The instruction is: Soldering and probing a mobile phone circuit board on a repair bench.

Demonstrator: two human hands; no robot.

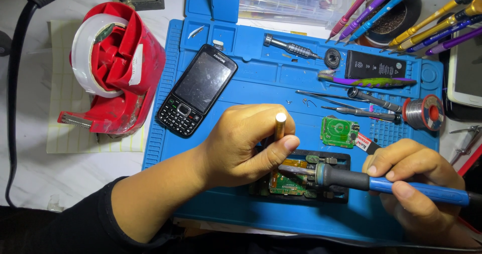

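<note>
Now right hand grips soldering iron (tip on circuit board).

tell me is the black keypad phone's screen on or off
Off: the black keypad phone lies face up on the blue mat, its screen dark and showing only glare.

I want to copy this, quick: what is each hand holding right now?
Left hand: closed around a silver-topped tool held upright over the circuit board.
Right hand: closed on the blue-handled soldering iron, tip at the board.
</note>
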